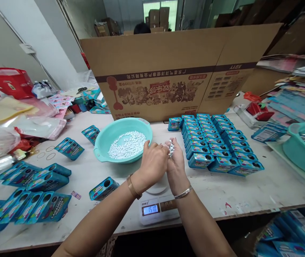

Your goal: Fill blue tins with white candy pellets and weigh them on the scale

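My right hand (176, 162) is turned palm up and cupped round a small heap of white candies (171, 148). Over it lies my left hand (154, 159), its fingers curled in against the right palm; what its fingertips pinch, if anything, is hidden. Both hands are above a white digital scale (156, 218), whose display reads 151.0. To their left, a turquoise basin (101, 151) holds many more white candies. Standing in rows to the right are blue candy tins (199, 160). One blue tin (103, 188) lies near my left forearm.
A large printed carton (158, 60) stands behind the basin. More blue tins (48, 207) are grouped at the left. Plastic bags (34, 121) cover the far left. At the right are a red tape dispenser (258, 110) and another turquoise basin (299, 153) with blue pieces.
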Motion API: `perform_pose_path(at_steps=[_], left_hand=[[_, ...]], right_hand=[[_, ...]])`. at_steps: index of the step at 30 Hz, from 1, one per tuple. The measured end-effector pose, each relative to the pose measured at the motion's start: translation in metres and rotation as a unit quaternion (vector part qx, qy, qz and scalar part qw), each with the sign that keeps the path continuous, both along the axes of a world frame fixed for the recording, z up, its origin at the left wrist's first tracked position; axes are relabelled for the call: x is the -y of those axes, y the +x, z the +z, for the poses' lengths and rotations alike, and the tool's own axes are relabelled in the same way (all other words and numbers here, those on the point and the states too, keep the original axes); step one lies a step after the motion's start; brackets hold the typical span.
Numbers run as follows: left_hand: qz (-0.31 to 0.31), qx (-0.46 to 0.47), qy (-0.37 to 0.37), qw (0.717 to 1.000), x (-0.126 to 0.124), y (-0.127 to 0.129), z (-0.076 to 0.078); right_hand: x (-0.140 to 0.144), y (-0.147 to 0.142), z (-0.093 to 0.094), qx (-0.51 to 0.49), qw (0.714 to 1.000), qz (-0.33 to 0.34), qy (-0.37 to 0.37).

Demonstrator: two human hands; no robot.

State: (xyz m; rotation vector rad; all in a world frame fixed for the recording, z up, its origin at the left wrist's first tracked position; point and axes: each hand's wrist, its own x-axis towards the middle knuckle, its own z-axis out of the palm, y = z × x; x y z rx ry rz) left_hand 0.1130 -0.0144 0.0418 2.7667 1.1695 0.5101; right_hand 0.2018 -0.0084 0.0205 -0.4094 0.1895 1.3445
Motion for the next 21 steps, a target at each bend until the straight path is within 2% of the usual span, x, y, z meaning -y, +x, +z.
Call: perform_pose_path(at_steps=[3,7,10,13,15,18,21], left_hand=[[-0.019,0.065,0.019,0.998,0.004,-0.002,0.000],[-0.008,0.170,0.019,0.985,0.008,-0.023,-0.003],[0.017,0.111,0.019,0.993,0.005,-0.038,-0.012],[0.004,0.018,0.017,1.000,0.001,-0.042,-0.023],[-0.005,-0.001,0.007,1.000,-0.001,-0.042,-0.029],[-0.008,-0.020,-0.021,1.000,-0.001,-0.043,-0.032],[-0.027,-0.098,-0.048,0.994,-0.004,-0.042,-0.030]], right_hand=[[0.000,0.005,0.002,-0.040,0.999,0.008,0.008],[0.003,0.022,-0.002,-0.080,0.996,0.023,0.038],[0.008,0.038,-0.012,-0.107,0.993,-0.002,0.049],[0.014,0.053,-0.025,-0.094,0.993,-0.018,0.065],[0.018,0.061,-0.031,-0.062,0.994,-0.018,0.087],[0.027,0.075,-0.036,-0.040,0.995,-0.017,0.093],[0.041,0.093,-0.041,-0.061,0.994,-0.036,0.083]])
